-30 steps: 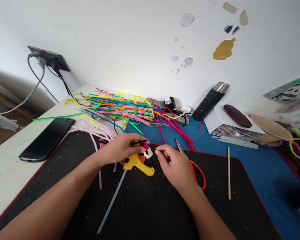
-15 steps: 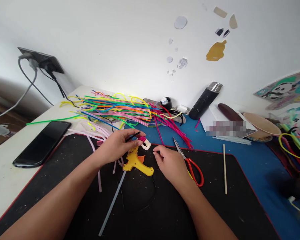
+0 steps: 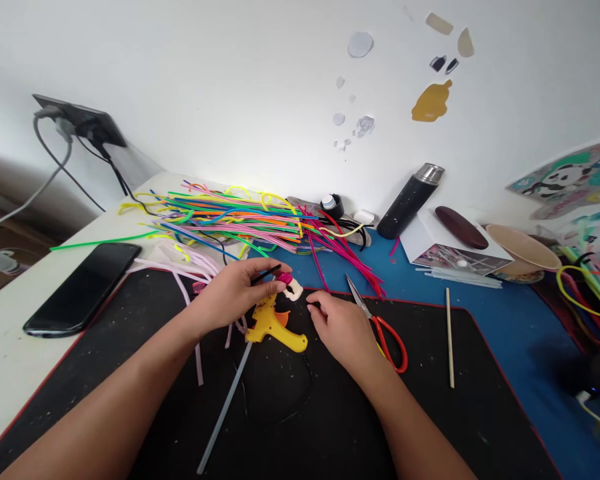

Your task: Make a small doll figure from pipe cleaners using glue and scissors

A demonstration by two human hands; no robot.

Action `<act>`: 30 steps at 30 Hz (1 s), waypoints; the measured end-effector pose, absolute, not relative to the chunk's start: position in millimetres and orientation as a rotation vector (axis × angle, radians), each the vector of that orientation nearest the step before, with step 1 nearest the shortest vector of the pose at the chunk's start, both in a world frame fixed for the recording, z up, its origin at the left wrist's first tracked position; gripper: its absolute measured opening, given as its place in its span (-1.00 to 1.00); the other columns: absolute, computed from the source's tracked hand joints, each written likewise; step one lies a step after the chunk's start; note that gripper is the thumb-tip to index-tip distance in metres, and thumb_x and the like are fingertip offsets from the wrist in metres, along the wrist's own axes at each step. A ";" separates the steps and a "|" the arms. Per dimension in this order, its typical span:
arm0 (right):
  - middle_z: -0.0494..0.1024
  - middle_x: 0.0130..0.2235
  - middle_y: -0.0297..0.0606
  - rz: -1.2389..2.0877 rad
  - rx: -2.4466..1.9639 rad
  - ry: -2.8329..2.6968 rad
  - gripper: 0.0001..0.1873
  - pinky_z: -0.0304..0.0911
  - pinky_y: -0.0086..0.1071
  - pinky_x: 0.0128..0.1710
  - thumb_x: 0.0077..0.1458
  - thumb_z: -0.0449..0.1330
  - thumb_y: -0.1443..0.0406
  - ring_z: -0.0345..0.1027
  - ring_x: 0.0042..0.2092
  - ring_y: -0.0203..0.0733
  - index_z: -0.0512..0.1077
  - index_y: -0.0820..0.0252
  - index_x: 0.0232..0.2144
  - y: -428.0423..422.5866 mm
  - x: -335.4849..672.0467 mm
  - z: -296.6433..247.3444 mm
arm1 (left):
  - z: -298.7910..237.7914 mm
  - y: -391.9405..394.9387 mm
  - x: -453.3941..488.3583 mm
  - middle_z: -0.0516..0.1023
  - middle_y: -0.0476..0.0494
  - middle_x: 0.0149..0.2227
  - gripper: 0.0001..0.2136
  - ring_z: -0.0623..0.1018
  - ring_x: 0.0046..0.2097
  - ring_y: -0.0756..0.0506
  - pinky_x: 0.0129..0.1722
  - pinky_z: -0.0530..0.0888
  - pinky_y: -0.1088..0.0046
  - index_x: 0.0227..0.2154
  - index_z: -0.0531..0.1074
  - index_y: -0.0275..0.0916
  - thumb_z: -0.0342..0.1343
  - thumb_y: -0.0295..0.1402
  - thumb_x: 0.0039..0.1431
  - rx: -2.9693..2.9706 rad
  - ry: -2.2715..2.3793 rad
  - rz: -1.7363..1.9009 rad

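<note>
My left hand is closed on a small pink and white craft piece, with a short black pipe cleaner pinched on top of it. My right hand is just to the right, its fingertips pinched on something thin and dark that I cannot make out. A yellow glue gun lies on the black mat under and between the two hands, with a clear glue stick trailing back from it. Red-handled scissors lie right beside my right hand.
A heap of coloured pipe cleaners lies at the back, with pale pink ones near my left hand. A phone lies at the left. A black flask, a white box, a bowl and a wooden stick are at the right.
Both hands stayed close over the glue gun; my right hand moved slightly down and left, nearer the craft piece. The view shifted a little.
</note>
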State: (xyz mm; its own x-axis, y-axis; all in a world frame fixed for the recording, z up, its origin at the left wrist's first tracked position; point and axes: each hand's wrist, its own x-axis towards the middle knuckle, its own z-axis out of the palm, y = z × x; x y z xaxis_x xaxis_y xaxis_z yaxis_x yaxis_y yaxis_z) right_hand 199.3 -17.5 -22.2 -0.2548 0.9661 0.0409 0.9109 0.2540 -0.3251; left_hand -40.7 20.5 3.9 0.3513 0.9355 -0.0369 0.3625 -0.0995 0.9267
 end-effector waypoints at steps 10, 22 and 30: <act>0.61 -0.47 -0.35 0.381 -1.693 -2.173 -0.75 0.05 -0.34 -0.44 0.37 0.12 0.26 0.46 -0.47 -0.17 0.61 0.06 -0.12 -18.1 207.9 -17.9 | 2.8 20.4 -41.1 0.70 -0.11 -0.08 -0.58 0.63 -0.06 -0.18 -0.07 0.55 0.40 0.00 0.62 -0.19 0.28 -0.01 0.23 1.646 1.166 0.751; 0.48 -0.45 -0.37 0.879 -1.462 -1.799 -0.72 0.23 -0.40 -0.42 0.35 0.17 0.11 0.38 -0.43 -0.23 0.60 0.11 -0.11 -23.7 202.8 -7.1 | 2.6 17.6 -35.7 0.67 -0.14 -0.14 -0.61 0.61 -0.14 -0.15 -0.14 0.55 0.39 -0.06 0.61 -0.23 0.32 -0.06 0.20 1.529 1.073 0.760; 0.51 -0.34 -0.36 1.262 -1.320 -1.580 -0.60 0.37 -0.43 -0.45 0.34 0.19 0.03 0.42 -0.48 -0.30 0.52 0.14 0.04 -25.4 200.0 -6.6 | 3.6 12.8 -30.1 0.65 -0.12 -0.18 -0.59 0.58 -0.18 -0.11 -0.17 0.53 0.42 -0.04 0.59 -0.25 0.38 -0.10 0.15 1.417 1.021 0.832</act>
